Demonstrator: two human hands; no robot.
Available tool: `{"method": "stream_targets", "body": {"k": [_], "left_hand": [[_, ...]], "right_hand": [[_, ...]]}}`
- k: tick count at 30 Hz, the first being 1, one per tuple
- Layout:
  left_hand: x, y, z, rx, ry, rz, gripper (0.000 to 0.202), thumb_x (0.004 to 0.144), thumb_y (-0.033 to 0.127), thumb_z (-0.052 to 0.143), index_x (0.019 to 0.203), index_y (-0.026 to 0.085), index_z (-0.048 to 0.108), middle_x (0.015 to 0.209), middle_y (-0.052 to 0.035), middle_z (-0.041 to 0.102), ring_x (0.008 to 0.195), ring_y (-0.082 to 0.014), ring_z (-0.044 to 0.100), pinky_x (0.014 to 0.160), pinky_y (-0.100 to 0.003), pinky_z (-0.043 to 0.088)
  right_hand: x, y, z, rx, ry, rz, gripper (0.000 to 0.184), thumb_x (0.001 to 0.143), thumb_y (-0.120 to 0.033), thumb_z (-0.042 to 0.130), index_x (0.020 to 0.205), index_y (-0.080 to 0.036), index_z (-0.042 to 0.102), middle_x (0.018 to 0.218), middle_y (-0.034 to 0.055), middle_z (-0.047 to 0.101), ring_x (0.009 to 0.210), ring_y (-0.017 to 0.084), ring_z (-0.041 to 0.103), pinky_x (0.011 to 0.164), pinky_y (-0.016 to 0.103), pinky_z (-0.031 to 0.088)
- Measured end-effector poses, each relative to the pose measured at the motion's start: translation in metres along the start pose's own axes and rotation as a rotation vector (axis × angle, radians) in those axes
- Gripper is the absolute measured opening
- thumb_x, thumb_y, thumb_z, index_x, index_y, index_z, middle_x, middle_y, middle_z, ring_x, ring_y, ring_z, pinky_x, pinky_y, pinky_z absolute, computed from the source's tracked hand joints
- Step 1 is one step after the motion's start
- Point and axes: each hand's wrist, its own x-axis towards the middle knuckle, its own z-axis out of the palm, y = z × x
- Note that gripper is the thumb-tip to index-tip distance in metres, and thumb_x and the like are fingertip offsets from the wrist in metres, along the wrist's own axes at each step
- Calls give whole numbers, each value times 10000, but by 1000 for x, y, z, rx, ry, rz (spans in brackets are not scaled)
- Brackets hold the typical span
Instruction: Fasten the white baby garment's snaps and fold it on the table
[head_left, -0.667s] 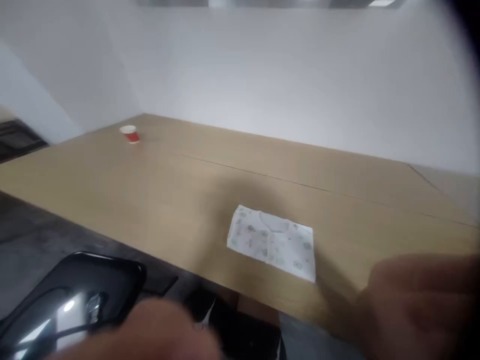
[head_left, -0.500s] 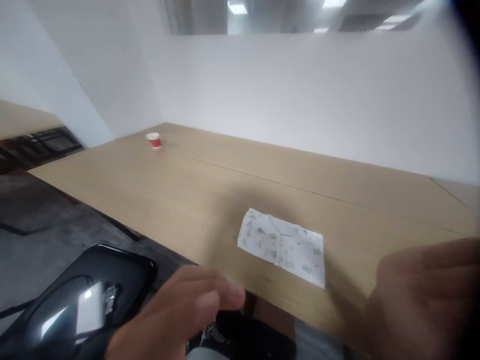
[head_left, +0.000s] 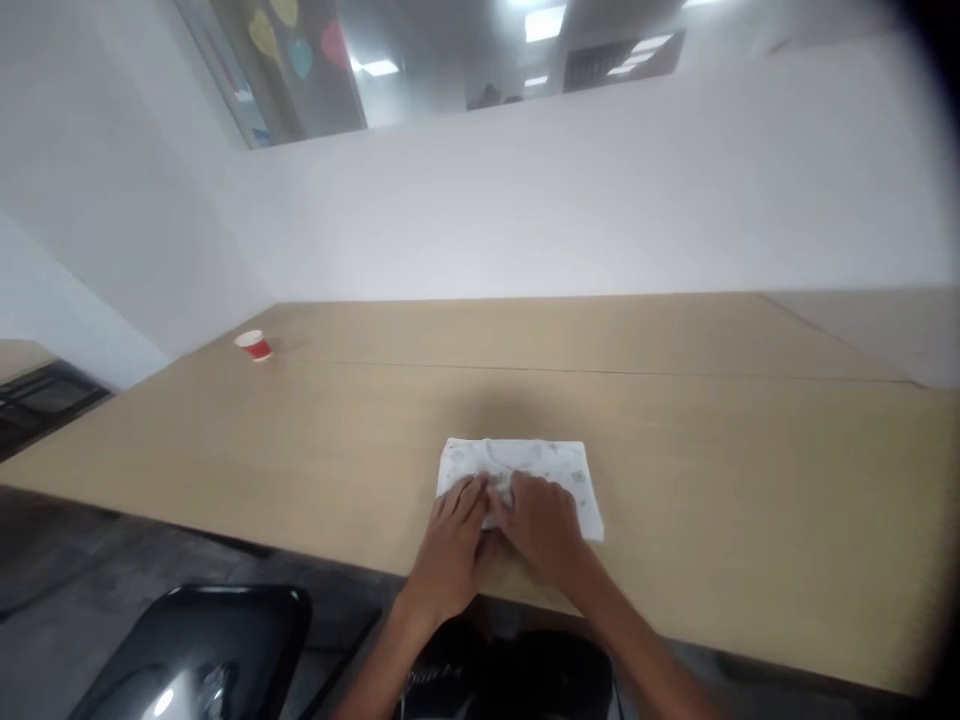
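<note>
I had both hands on the folded top [head_left: 555, 468], a white printed garment lying flat on the worktop [head_left: 697, 470], just ahead of its near edge. The left hand [head_left: 452, 550] came in from the lower left and the right hand [head_left: 541, 530] from the lower right. They stood close together at the top's near side, with the fingers [head_left: 469, 505] bent down onto the cloth. Neither hand was clenched or lifted clear, but from my view I could not tell whether they were pinching the fabric or only pressing on it. My reading was that they sat so close to keep the layers together at the middle, where the cloth bunched under the fingertips. The neckline [head_left: 517, 456] lay just beyond the hands. Well ahead and to the left of the left hand stood a red paper cup [head_left: 256, 346], upright and apart from both hands. Below and left of that hand, past the worktop's edge, was a glossy black object [head_left: 210, 640]; I could not make out what it was.
</note>
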Motion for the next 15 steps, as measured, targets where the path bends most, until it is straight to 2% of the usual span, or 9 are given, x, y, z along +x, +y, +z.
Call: {"method": "stream_targets", "body": {"k": [1,3,5,7,9,12,13,15], "left_hand": [[-8,8,1,-6,17,-26,555,978,244,469,1506,182,308,1562,-41,299,1439,-242,223,1188,-473,269],[-22,25,5,-51,70,-96,552,917,211,534,1450,204,392,1506,-28,391,1366,-258,325,1139,-486,316],[-32,43,13,-133,171,-172,502,869,214,583,1360,230,481,1425,-14,482,1275,-260,412,1084,-482,358],[-40,62,22,-243,300,-226,427,857,228,595,1279,245,531,1358,-4,537,1227,-251,451,1060,-465,369],[-50,80,32,-367,380,-215,410,851,214,585,1257,244,538,1352,-15,537,1256,-250,435,1075,-455,351],[-76,98,48,-626,453,-115,360,835,172,549,1191,223,575,1330,-53,525,1266,-246,435,1083,-436,355],[-90,97,55,-733,497,-104,294,844,171,533,1127,213,599,1272,-66,543,1210,-232,478,1048,-415,392],[-120,82,75,-923,596,-163,169,886,206,514,1012,196,626,1127,-83,565,1059,-202,553,934,-369,463]], "right_hand": [[-11,3,8,-16,-35,36,277,990,-377,492,877,-163,626,797,75,652,765,250,627,612,308,218],[-29,9,11,-36,-94,71,202,989,-325,483,940,-166,597,810,73,650,801,267,638,620,315,229],[-41,16,7,-45,-139,80,176,970,-333,499,972,-172,570,805,68,648,779,273,630,610,314,226],[-46,26,6,-62,-127,90,166,940,-338,518,990,-186,561,802,61,646,767,268,617,611,308,239],[-48,38,10,-100,-56,120,147,905,-340,532,917,-202,580,759,48,631,744,250,595,614,304,255],[-52,51,23,-90,135,159,200,890,-347,505,774,-211,595,672,19,591,665,208,548,604,299,274],[-56,50,27,-46,196,133,215,893,-355,498,779,-213,613,663,10,591,649,195,543,604,294,291],[-69,41,34,86,282,33,242,907,-382,499,820,-212,647,652,-5,595,611,168,543,599,279,336]]}}
